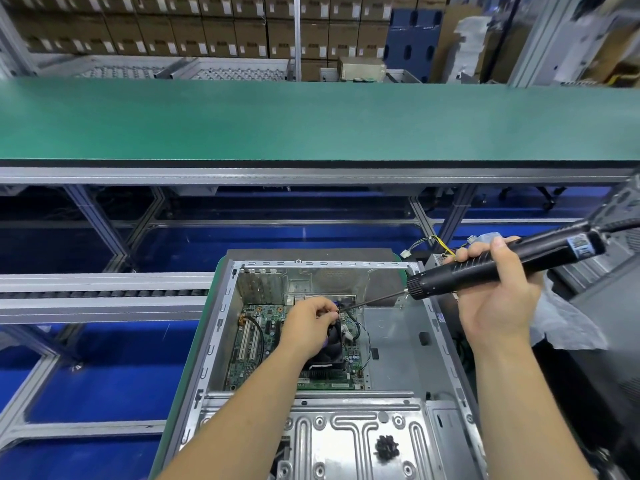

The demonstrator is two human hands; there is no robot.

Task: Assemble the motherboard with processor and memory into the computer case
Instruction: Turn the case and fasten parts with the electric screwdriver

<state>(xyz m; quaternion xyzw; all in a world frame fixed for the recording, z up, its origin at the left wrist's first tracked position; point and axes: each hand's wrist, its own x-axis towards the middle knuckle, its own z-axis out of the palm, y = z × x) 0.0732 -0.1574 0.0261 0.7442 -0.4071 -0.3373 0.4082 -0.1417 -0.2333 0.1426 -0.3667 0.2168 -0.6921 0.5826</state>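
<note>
An open grey computer case [394, 327] lies on its side in front of me. Inside it sits the green motherboard [263, 344] with a black cooler fan [332, 344] on the processor. My left hand [310, 322] reaches into the case and pinches something small at the tip of the screwdriver bit, above the fan. My right hand [498, 296] grips a black electric screwdriver [498, 263], tilted so its thin bit [374, 300] points down-left to the left fingers. The pinched item is too small to make out.
A small pile of dark screws [386, 446] lies on the case's drive cage plate [346, 441]. Loose yellow and black cables [433, 244] hang behind the case. A long green bench top [311, 123] runs across beyond a roller conveyor [104, 292]. Another dark case [613, 289] stands at right.
</note>
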